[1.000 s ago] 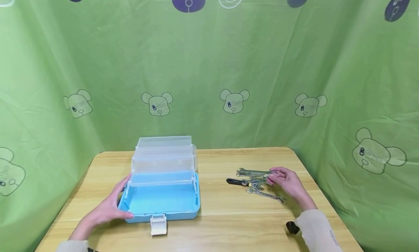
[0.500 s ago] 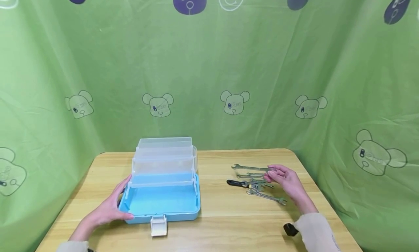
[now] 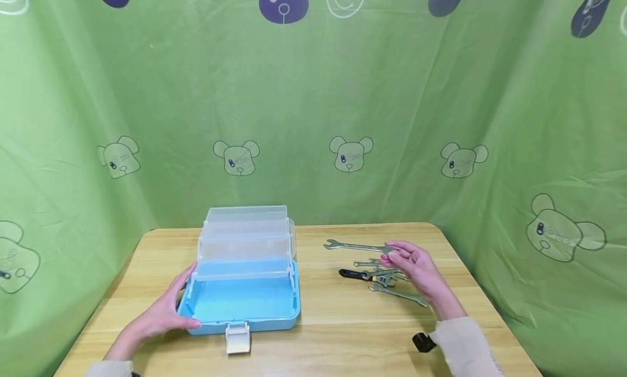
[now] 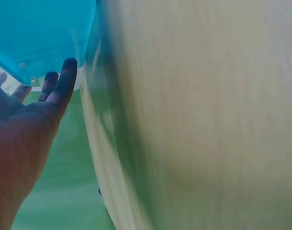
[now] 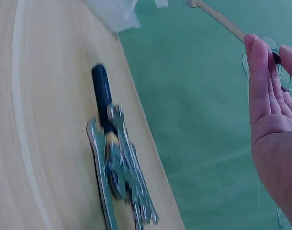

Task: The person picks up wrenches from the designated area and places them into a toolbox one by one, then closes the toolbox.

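Note:
My left hand (image 3: 161, 313) grips the front left corner of a light blue toolbox (image 3: 266, 323). Its thumb lies at the front rim and its fingers reach along the left side; the left wrist view shows fingertips (image 4: 68, 67) against the blue wall. The box has translucent tiers (image 3: 245, 246) raised at the back and a white latch (image 3: 238, 339) hanging in front. My right hand (image 3: 413, 265) pinches one end of a silver open-end wrench (image 3: 355, 247), held level above the table. Under it lies a pile of wrenches (image 3: 399, 294) with a black-handled adjustable wrench (image 3: 354, 274).
The wooden table (image 3: 323, 344) carries the toolbox at left and the pile at right. A green curtain (image 3: 294, 94) with bear prints stands behind it and at both sides. A black wrist device (image 3: 423, 342) juts from my right sleeve.
My right hand has lifted the wrench off the pile and carried it left. The left hand and the toolbox stay where they were.

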Motion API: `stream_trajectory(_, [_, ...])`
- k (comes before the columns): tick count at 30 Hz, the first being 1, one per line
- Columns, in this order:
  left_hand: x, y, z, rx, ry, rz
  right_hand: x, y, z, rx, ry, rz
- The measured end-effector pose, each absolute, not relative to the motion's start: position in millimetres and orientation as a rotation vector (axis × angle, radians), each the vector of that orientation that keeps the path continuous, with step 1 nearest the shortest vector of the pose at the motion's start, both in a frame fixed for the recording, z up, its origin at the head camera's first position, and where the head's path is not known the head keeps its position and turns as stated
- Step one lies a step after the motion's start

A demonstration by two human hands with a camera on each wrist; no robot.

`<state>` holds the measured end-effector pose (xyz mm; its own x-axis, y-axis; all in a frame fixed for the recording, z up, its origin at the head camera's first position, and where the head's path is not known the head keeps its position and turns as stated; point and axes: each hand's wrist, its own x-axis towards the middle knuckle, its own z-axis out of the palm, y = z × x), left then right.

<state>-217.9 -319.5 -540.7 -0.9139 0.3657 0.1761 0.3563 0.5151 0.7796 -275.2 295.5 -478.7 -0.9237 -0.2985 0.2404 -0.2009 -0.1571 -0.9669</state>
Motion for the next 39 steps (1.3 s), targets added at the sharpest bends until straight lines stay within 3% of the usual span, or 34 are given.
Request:
stream_trajectory(11, [-218,-320,-540,0.651,2.726,1.395,-274,239,-473,-0.649,2.005,-2.176])
stream_trajectory(39, [-218,-321,-543,0.625,2.721,1.385,-289,86,-494,-0.430,1.956,-2.167])
